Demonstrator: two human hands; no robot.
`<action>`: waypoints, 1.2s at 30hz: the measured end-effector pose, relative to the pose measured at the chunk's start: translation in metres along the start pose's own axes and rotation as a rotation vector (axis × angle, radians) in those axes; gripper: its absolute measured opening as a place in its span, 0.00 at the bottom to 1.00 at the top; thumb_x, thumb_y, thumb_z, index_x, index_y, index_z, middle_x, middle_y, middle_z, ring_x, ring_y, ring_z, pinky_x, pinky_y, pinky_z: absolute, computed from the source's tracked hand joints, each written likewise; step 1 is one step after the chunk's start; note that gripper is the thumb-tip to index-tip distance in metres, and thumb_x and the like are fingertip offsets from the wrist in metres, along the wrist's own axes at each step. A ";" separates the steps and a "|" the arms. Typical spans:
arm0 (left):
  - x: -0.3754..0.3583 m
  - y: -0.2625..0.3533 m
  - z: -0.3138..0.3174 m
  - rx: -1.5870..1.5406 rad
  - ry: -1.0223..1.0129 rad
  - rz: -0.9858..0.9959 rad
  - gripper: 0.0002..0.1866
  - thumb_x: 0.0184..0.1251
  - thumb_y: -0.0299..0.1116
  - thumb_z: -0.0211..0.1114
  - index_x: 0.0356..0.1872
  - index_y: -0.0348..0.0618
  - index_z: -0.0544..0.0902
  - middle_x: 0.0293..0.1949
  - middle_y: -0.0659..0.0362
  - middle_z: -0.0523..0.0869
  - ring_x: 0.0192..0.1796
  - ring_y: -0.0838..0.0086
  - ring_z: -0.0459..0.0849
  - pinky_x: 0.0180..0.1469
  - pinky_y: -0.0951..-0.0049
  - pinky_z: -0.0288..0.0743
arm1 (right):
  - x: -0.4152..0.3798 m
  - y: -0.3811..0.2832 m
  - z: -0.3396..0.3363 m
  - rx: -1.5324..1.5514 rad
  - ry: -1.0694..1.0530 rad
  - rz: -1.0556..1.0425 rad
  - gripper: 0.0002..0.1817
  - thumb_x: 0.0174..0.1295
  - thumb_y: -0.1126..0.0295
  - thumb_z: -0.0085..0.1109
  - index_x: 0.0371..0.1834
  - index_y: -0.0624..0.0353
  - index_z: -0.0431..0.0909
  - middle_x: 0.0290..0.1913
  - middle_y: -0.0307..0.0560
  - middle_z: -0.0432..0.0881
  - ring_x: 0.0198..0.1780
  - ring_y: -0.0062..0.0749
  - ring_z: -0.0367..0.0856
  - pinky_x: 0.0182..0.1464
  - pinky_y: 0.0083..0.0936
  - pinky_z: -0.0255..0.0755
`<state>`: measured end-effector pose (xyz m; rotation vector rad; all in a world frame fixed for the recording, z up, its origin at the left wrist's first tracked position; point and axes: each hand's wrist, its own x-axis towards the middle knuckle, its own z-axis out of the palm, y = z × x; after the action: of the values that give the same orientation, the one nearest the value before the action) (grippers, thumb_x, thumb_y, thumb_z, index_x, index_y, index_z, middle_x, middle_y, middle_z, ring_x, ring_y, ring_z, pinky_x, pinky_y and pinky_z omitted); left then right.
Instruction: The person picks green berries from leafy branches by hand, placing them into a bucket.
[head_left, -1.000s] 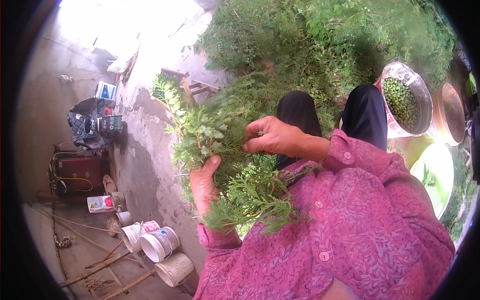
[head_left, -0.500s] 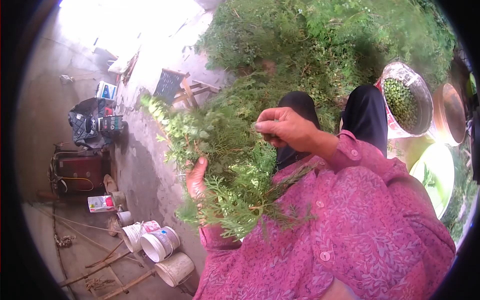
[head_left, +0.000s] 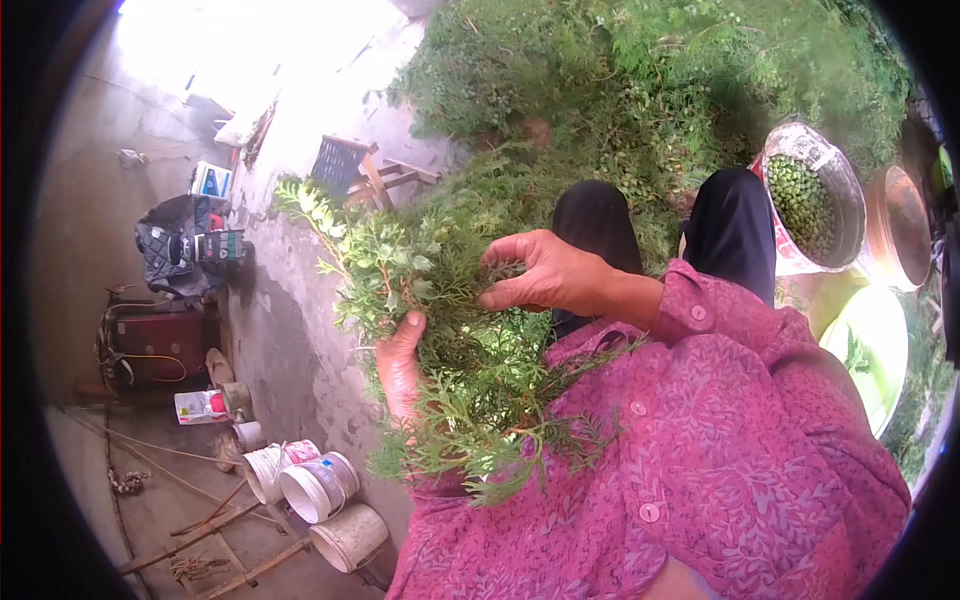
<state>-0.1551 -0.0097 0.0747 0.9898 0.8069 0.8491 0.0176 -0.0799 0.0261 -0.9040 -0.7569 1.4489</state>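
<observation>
A leafy arborvitae branch [head_left: 455, 350] with pale green cones along its upper left end lies across my lap. My left hand [head_left: 400, 365] grips it, thumb on top, the other fingers hidden by foliage. On the branch's right side is my right hand [head_left: 545, 273], thumb and fingers spread apart at the edge of the leaves. No cone shows between those fingers. Beyond my right knee stands a bucket [head_left: 855, 215] holding many small green cones [head_left: 800, 205].
A large heap of cut green branches [head_left: 640, 80] spreads before my knees. At right are a brown-rimmed container [head_left: 900, 225] and a pale green basin [head_left: 885, 375]. Left, a small wooden-legged seat [head_left: 345, 165], several white buckets [head_left: 320, 487] and a red case [head_left: 165, 345] stand on the concrete floor.
My right hand has moved left to the branch, and its closed fingers have parted. The left hand has shifted slightly, keeping its grip, and the branch has turned a little.
</observation>
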 end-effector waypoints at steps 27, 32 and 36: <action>0.001 0.018 0.008 0.267 0.289 0.073 0.32 0.42 0.38 0.77 0.49 0.31 0.75 0.44 0.52 0.80 0.48 0.67 0.76 0.51 0.67 0.72 | -0.014 -0.018 -0.025 0.063 -0.064 0.064 0.07 0.57 0.70 0.57 0.36 0.60 0.77 0.28 0.38 0.79 0.22 0.14 0.72 0.21 0.11 0.63; 0.018 -0.004 0.001 0.096 0.212 0.118 0.25 0.46 0.23 0.72 0.49 0.37 0.74 0.40 0.54 0.81 0.41 0.67 0.79 0.48 0.69 0.73 | 0.002 0.004 -0.001 -0.086 -0.123 0.009 0.10 0.58 0.65 0.60 0.36 0.59 0.79 0.19 0.32 0.73 0.18 0.13 0.66 0.19 0.12 0.57; 0.019 -0.007 0.006 0.115 0.126 0.117 0.24 0.46 0.22 0.71 0.47 0.37 0.74 0.39 0.55 0.81 0.40 0.69 0.79 0.46 0.70 0.74 | -0.001 -0.017 0.008 -0.099 -0.038 0.185 0.12 0.58 0.60 0.61 0.30 0.59 0.78 0.15 0.33 0.70 0.16 0.14 0.65 0.17 0.14 0.55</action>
<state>-0.1398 0.0025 0.0671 1.1014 0.9202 0.9818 0.0187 -0.0791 0.0450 -1.0468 -0.7957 1.6058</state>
